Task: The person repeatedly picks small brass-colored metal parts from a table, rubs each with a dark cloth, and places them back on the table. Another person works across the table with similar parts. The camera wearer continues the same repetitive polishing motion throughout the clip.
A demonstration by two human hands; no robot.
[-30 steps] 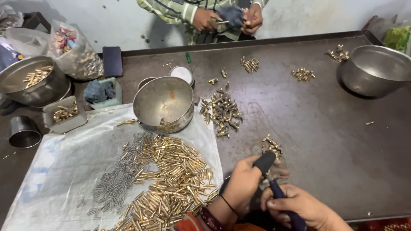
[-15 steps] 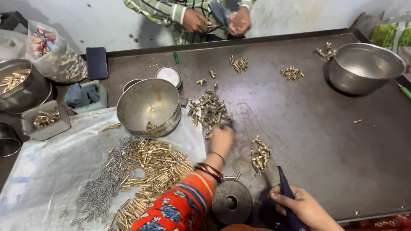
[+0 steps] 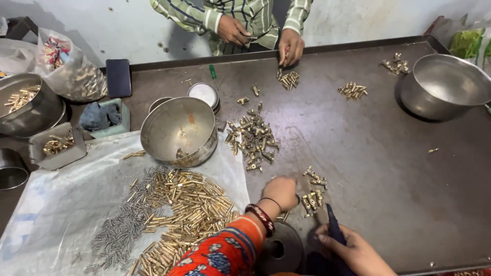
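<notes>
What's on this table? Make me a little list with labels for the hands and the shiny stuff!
Left hand: closed, knuckles up, on the table beside a small brass cluster
Right hand: holding a dark tool
Table: dark metal, raised rim
Middle bowl: steel, nearly empty
Plastic sheet: brass tubes and grey springs
Other person's hand: touching a far brass pile

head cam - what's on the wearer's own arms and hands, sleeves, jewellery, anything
The left arm wears a bright red-orange sleeve printed with blue, white and dark flower-like shapes, ending just short of the wrist. At the left wrist sits a stack of dark red bangles and a thin dark thread band nearer the left hand. The right hand is bare, with no sleeve, ring or glove showing in the frame.
</notes>
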